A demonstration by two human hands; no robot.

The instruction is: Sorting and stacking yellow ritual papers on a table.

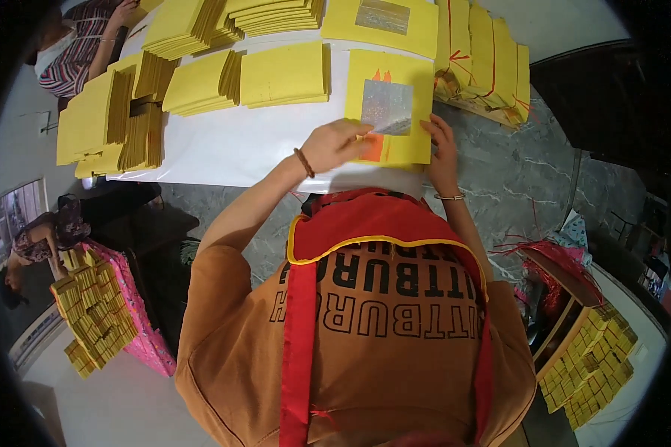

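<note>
Yellow paper sheet (406, 89) with silver foil square (386, 106), flat on the white surface (238, 145): light, limp, easily creased; left hand (335, 145) fingers pinched on foil corner, right hand (441, 149) fingers spread on the sheet's edge.

White table (261, 149), yellow paper stacks (283, 74)

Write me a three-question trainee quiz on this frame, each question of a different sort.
1. True or false: the left hand pinches the lower edge of the silver foil square.
2. Where does the right hand rest?
A. on the tied bundles
B. on the right edge of the yellow sheet
C. on the red apron
3. Fill in: the yellow sheet lies on a ____ table covering.

Key: 1 true; 2 B; 3 white.
</note>
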